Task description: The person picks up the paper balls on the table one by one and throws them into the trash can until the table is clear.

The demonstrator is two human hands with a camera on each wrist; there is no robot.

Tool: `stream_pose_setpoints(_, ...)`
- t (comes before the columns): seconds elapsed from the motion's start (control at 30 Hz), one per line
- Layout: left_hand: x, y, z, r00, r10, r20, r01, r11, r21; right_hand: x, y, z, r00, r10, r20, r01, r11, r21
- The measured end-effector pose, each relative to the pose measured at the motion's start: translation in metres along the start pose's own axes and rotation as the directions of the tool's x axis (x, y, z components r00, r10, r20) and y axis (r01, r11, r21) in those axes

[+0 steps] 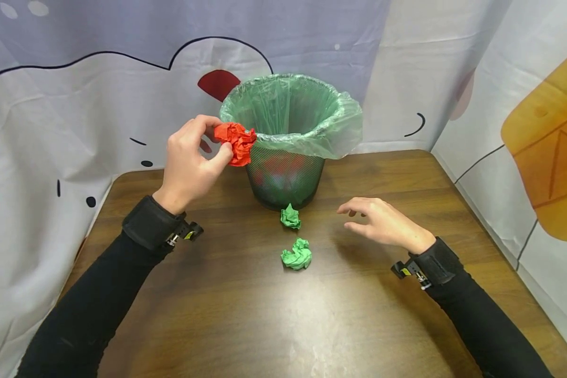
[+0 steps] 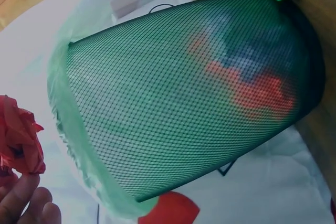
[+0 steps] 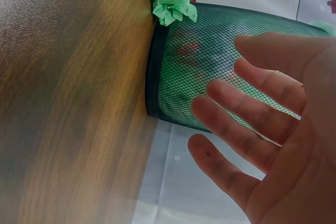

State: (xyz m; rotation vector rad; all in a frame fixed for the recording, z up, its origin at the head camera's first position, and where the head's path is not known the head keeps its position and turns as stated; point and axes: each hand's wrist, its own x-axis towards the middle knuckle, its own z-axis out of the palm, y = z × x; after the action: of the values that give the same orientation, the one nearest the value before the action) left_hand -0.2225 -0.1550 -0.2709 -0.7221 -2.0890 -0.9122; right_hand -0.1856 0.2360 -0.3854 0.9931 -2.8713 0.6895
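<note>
My left hand [image 1: 192,156] pinches a crumpled red paper ball [image 1: 238,144] between thumb and fingers, held up at the left side of the bin's rim. The mesh waste bin [image 1: 285,176] is lined with a translucent green bag [image 1: 333,142] folded over its rim. Through the mesh, red and bluish shapes show low inside it. In the left wrist view the red paper ball [image 2: 20,137] is partly cut off by the frame. My right hand [image 1: 382,221] hovers over the table right of the bin, fingers relaxed and holding nothing; its palm [image 3: 304,145] shows in the right wrist view.
One crumpled green paper ball [image 1: 290,217] lies right before the bin's base, and a second green paper ball [image 1: 297,254] lies nearer to me. The brown wooden table [image 1: 245,320] meets a printed white and lilac curtain [image 1: 52,126] behind and at the sides.
</note>
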Motion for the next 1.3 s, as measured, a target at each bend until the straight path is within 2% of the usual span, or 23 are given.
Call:
stream_pose_setpoints(0.27, 0.024, 0.005, 0.000, 0.999, 0.009, -0.048, -0.009, 1.000, 0.015, -0.001, 0.000, 0.000, 1.000, 0.006, 0.006, -0.006, 1.000, 0.007)
stream_pose_setpoints(0.37, 0.035, 0.010, -0.001, 0.999, -0.010, -0.051, 0.011, 1.000, 0.023, -0.002, 0.000, 0.000, 1.000, 0.006, 0.005, -0.006, 1.000, 0.009)
stream_pose_setpoints(0.67, 0.064, 0.022, -0.003, 0.995, -0.102, 0.006, 0.101, 0.991, 0.087, -0.003, 0.001, 0.002, 1.000, 0.014, 0.003, -0.014, 1.000, 0.011)
stream_pose_setpoints(0.87, 0.079, 0.026, -0.003, 0.983, -0.174, 0.054, 0.167, 0.979, 0.120, -0.003, 0.002, 0.003, 1.000, 0.010, 0.002, -0.010, 1.000, 0.016)
stream_pose_setpoints(1.1, 0.097, 0.028, 0.001, 0.979, -0.190, 0.075, 0.177, 0.972, 0.153, -0.004, 0.004, 0.003, 1.000, 0.009, 0.002, -0.009, 1.000, 0.020)
stream_pose_setpoints(1.3, 0.109, 0.028, 0.006, 0.966, -0.236, 0.105, 0.210, 0.955, 0.207, -0.004, 0.005, 0.003, 1.000, 0.025, 0.015, -0.025, 0.999, 0.031)
